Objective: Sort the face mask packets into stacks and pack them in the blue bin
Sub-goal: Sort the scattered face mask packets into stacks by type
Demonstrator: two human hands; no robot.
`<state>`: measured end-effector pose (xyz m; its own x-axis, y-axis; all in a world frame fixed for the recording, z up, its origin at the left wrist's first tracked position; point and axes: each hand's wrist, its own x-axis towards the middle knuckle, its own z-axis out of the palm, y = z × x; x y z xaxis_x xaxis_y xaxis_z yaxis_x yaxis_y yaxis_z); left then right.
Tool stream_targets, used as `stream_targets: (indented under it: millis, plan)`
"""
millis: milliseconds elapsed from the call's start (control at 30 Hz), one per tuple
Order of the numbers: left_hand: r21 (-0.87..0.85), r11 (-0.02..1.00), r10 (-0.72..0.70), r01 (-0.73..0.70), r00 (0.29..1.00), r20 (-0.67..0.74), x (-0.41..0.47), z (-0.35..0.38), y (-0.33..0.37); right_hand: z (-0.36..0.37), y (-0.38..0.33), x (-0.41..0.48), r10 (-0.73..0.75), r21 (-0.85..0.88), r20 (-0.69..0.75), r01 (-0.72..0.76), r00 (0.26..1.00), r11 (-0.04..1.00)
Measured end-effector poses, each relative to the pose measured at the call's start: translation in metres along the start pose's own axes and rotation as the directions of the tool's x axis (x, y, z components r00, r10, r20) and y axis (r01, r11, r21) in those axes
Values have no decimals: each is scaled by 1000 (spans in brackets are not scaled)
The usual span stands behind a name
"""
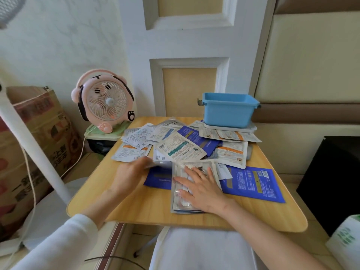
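A loose heap of face mask packets, white, silver and dark blue, covers the far half of the small wooden table. The blue bin stands at the far right corner on a white lid. My right hand lies flat, fingers spread, on a stack of silver packets at the table's middle front. My left hand pinches a blurred silver packet just left of that stack, above a dark blue packet. Another dark blue packet lies to the right.
A pink desk fan sits on a green box beyond the table's left corner, its cord hanging down. A cardboard box and a white pole stand at the left. A black object is at the right.
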<state>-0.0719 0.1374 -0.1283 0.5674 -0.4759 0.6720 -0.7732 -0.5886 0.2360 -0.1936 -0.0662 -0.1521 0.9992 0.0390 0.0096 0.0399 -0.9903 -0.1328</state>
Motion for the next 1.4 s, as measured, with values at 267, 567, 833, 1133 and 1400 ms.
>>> stream_targets:
  millis: [267,567,833,1133,1400]
  plan:
    - [-682,581,-620,445,785,-16,35,-22,33,-39,1,-3,158,752,-20,-89,987,653]
    - [-572,625,-413,532,846,337,47,23,75,-55,30,-6,501,939,-61,-120,864,322]
    - [-188,487,-500,853,449,741,23,29,62,-29,31,-21,608,512,-98,-484,788,710]
    - [-511,105,-397,853,507,765,12,29,86,-26,14,-6,576,904,96,-314,812,292]
    - [-862,145,-342,486,842,417,40,-4,69,-69,-3,4,357,976,-175,115,918,183]
